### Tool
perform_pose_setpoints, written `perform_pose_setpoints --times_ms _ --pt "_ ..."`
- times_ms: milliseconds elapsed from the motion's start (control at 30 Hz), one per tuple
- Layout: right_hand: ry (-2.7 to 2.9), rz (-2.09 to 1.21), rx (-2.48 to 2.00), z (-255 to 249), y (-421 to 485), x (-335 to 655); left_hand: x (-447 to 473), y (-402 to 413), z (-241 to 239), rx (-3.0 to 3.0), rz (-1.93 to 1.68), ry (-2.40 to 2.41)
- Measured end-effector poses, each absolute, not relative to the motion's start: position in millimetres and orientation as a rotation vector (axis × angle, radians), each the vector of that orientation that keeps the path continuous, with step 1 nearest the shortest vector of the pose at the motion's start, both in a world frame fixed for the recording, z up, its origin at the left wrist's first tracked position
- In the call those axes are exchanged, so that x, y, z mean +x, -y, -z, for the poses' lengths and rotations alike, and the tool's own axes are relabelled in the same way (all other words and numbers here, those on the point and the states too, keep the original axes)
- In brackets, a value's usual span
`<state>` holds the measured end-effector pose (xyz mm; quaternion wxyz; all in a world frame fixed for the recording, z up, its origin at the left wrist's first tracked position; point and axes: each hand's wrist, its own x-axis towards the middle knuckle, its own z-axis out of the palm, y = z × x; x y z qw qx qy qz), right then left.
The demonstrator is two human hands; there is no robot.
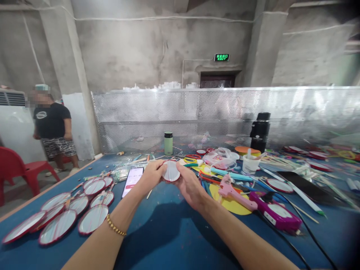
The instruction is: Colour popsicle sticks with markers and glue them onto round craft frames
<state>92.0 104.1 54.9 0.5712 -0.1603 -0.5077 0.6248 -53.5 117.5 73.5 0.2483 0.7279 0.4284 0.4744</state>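
Note:
Between my two hands, above the blue table, is a small round disc (pixel 171 171) with a pale, glossy face and a red rim. My left hand (pixel 154 173) grips its left edge, thumb and fingers closed on it. On the opposite edge, my right hand (pixel 188 181) holds it the same way; the fingers behind the disc are hidden. Just left of my left hand lies a phone (pixel 132 181) with a lit screen. Several similar red-rimmed discs (pixel 93 219) on sticks lie piled farther left. A yellow round sheet (pixel 229 202) lies beside my right wrist.
Right of me lie a pink and purple tool (pixel 274 212) with black cables, a dark tablet-like slab (pixel 305 184) and a white cup (pixel 250 165). A green bottle (pixel 168 144) and a black flask (pixel 260 131) stand before a perforated metal screen (pixel 135 112). A person (pixel 53 123) stands at left.

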Motion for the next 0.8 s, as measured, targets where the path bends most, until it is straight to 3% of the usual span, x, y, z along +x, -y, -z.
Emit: perform_pose_setpoints --times_ms 333,567,800 --pt "1.280 -1.457 -0.532 -68.5 -101.0 99.4 -53.3 -106.1 -78.3 1.959 -1.151 -1.072" --pt "1.482 -1.037 -0.712 -68.9 -118.5 121.6 -52.6 -103.3 -77.4 1.984 -1.057 -1.050" --pt "1.685 -1.066 -0.709 -77.7 -124.7 145.8 -53.5 -99.0 -79.3 1.984 -0.983 -1.024"
